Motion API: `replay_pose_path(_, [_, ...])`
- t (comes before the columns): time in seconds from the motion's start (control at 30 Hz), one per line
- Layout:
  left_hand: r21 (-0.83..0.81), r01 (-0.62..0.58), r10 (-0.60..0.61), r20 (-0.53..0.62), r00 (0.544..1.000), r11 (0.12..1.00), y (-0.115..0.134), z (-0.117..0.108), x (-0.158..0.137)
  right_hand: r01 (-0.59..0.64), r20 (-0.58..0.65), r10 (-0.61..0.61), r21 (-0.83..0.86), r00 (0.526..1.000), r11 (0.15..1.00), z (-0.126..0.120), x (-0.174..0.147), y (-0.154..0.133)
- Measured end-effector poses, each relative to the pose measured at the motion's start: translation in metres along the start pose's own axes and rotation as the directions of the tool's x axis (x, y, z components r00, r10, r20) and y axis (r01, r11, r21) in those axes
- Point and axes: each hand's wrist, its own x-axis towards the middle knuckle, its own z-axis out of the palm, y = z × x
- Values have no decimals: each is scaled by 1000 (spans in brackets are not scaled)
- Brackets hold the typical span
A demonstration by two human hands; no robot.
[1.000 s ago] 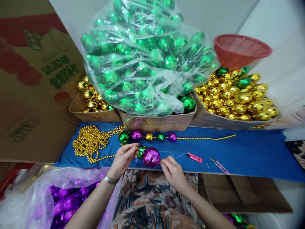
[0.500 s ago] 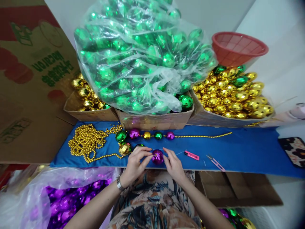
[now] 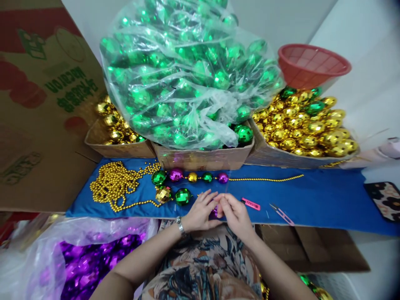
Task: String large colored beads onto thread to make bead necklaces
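My left hand (image 3: 202,211), with a metal bracelet at the wrist, is curled around a shiny purple faceted ball bead (image 3: 214,212), which is mostly hidden. Against the bead's right side, my right hand (image 3: 233,212) is closed in a pinch; whatever lies between its fingertips is too small to make out. Left of my hands, a green ball bead (image 3: 182,196) and a gold ball bead (image 3: 163,194) lie strung together. Behind them runs a row of green, purple and gold beads ending in a gold bead chain (image 3: 265,179).
A pink cutter (image 3: 251,204) and pink thread snips (image 3: 282,214) lie right on the blue cloth (image 3: 328,196). A gold chain heap (image 3: 114,183) sits left. Behind stand boxes of beads, a bagged green pile (image 3: 187,83) and a red basket (image 3: 314,60). Purple beads (image 3: 93,266) fill a bag below.
My left hand has moved right and closed over the purple bead, uncovering the green bead. My right hand has turned inward, and its fingers now meet close to the left hand's.
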Motion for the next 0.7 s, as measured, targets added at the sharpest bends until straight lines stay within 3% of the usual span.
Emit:
replay_pose_path(0.1, [136,33,-40,47,998,990,-5,6,6,-1,-160,26,149,987,989,-25,0,-20])
replay_pose_path(0.17, [200,82,-87,13,996,976,-7,2,4,52,-327,27,230,945,972,-48,1,-27])
replay_pose_path(0.33, [407,251,-207,-149,967,878,-16,-18,-8,228,-686,1,244,728,943,-110,7,-23])
replay_pose_path(0.53, [572,291,-188,-233,954,767,-38,-34,-20,216,-840,56,202,540,955,-161,10,10])
replay_pose_path(0.7, [664,210,-134,-165,977,717,-54,-38,-26,124,-891,125,197,437,973,-191,1,29])
